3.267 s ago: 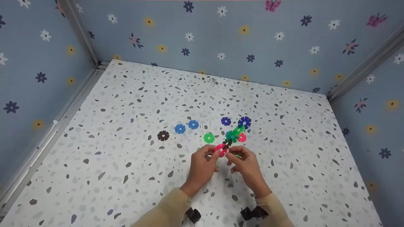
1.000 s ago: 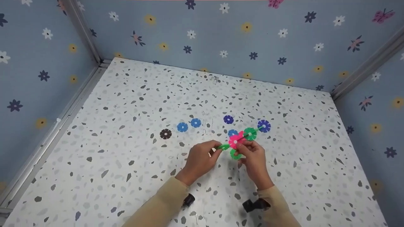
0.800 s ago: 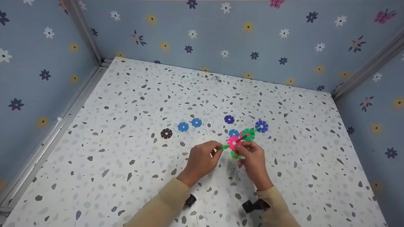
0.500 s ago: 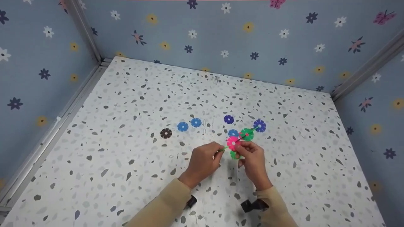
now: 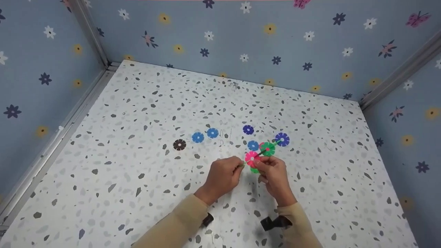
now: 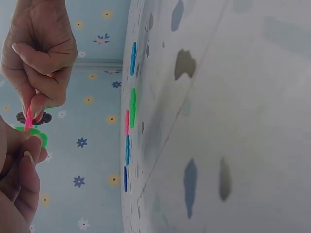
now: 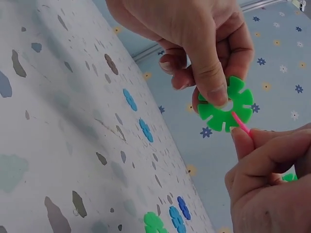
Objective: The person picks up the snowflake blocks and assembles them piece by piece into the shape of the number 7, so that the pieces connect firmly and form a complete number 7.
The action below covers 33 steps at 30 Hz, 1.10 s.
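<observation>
My left hand (image 5: 222, 175) pinches a green notched disc (image 7: 238, 91) between thumb and fingers; in the head view it is nearly edge-on. My right hand (image 5: 275, 177) pinches a pink notched disc (image 5: 248, 156), the near end of a linked chain. Beyond the pink one, the chain runs through a dark brown disc (image 5: 261, 152) seen edge-on, a green disc (image 5: 272, 150), a thin light green one (image 5: 276, 143) and a dark blue disc (image 5: 286, 141). The right wrist view shows the pink edge at the green disc's slots, close to its centre hole.
Loose discs lie on the speckled table (image 5: 137, 113): dark brown (image 5: 175, 144), two light blue (image 5: 194, 137) to the left, dark blue (image 5: 245, 128) and light blue (image 5: 250, 144) near the chain. A green disc (image 5: 254, 170) is partly hidden by my right hand. Flowered panels (image 5: 227, 44) enclose the table.
Over three seconds ago both hands were at the pink disc; the left hand now holds a green disc. That disc has since turned edge-on and moved against the pink one, while the chain swung slightly nearer.
</observation>
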Available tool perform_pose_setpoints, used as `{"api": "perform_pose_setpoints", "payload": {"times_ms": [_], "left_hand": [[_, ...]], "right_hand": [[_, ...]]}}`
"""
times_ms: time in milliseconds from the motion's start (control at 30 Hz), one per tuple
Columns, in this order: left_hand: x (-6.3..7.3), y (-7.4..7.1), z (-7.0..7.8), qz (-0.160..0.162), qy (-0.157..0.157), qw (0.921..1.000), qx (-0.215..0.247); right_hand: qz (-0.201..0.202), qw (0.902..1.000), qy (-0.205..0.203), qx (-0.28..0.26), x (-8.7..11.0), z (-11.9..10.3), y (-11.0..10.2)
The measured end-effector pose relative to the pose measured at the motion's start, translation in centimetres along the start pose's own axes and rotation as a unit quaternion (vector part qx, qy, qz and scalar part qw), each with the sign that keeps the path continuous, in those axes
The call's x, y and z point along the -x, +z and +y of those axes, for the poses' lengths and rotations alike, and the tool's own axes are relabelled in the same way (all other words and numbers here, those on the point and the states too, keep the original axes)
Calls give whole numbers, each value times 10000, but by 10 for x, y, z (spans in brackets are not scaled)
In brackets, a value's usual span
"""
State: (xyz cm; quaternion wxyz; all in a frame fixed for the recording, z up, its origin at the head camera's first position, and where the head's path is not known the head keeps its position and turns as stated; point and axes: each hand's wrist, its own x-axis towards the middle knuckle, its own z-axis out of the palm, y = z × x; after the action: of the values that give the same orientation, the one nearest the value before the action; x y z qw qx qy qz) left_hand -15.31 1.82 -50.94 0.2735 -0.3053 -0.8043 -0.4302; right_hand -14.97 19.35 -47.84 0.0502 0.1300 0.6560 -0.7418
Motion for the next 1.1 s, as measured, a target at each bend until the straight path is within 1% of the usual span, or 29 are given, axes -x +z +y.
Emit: {"api": "perform_pose_setpoints", "payload": {"times_ms": [133,267,367,433,500,600,667,700,733,767,867,900,933,967,1000,1067,1100], "left_hand": [[-1,2,-2,-17,-82,10000,51],[-4,1,-5,-160,-249,9994,160],[-7,-1,-6,-341,-590,9975,202],[-7,-1,-6,-402,-926,9944,310],[-6,-1,-5,-376,-1260,9902,463],[-5,1,-3,-244,-1713,9805,932],[-5,4,0,-176,-2034,9693,1372],[-5,5,1,-145,-2232,9605,1656],[-5,7,3,-120,-2448,9497,1951],[-5,8,4,-99,-2681,9366,2253],[-7,12,10,-12,-3300,8933,3052],[-8,14,11,-3,-3445,8812,3238],[-8,15,13,-30,-3552,8720,3367],[-9,17,14,-63,-3626,8650,3467],[-9,19,15,-110,-3659,8610,3531],[-10,22,16,-227,-3688,8565,3605],[-10,23,16,-297,-3678,8565,3609]], "right_hand": [[37,10000,12,-7,0,2,3],[127,9999,44,74,-2,3,4],[180,9997,73,130,-3,2,4],[191,9997,64,125,-3,2,5],[132,9999,-13,68,-2,2,5],[41,9998,-168,-132,-2,4,4],[7,9994,-241,-242,-1,6,2],[26,9992,-262,-288,-1,7,0],[65,9992,-263,-300,0,7,-1],[118,9992,-246,-292,0,8,-3],[213,9996,-133,-106,1,9,-6],[180,9998,-100,-4,1,10,-7],[132,9998,-77,137,1,10,-7],[82,9995,-81,305,1,11,-7],[38,9987,-114,489,0,11,-7],[9,9969,-204,766,0,12,-7],[54,9960,-245,853,0,13,-7]]}}
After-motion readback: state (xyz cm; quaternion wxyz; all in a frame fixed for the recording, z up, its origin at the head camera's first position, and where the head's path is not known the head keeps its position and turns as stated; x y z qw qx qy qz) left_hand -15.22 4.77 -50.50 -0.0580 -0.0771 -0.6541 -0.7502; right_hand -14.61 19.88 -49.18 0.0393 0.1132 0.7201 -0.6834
